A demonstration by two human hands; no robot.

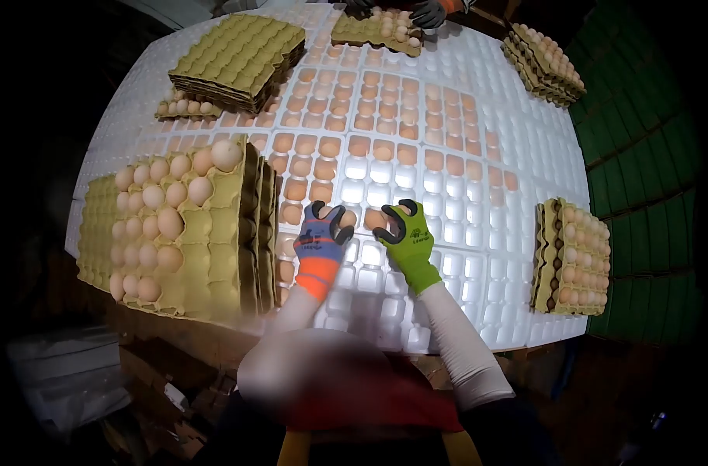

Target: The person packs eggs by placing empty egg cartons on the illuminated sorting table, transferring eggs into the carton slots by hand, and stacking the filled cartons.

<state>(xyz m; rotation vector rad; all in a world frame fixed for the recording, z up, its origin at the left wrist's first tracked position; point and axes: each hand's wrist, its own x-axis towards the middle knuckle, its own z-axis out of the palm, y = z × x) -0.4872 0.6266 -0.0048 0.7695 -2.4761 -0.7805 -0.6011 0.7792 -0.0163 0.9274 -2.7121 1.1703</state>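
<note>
My left hand (pixel 321 239), in a grey-and-orange glove with black fingertips, curls over the white plastic egg trays (pixel 355 193) in the middle of the table. A brown egg (pixel 346 220) shows at its thumb side, and a bit of another shell appears between its fingers. Facing it, my right hand (pixel 408 239) wears a green glove with black fingertips. Its bent fingers close round a brown egg (pixel 376 220), with another pale patch of shell under the fingers. Many cells beyond and left of my hands hold eggs. The cells beneath and close around them show bare white plastic.
A tall stack of pulp trays with eggs (pixel 214 186) stands close on my left. Behind it are stacked pulp trays (pixel 237 54). More egg stacks sit at right (pixel 575 256) and far right (pixel 544 62). Across the table, another person's gloved hand (pixel 428 14) touches an egg tray (pixel 373 33).
</note>
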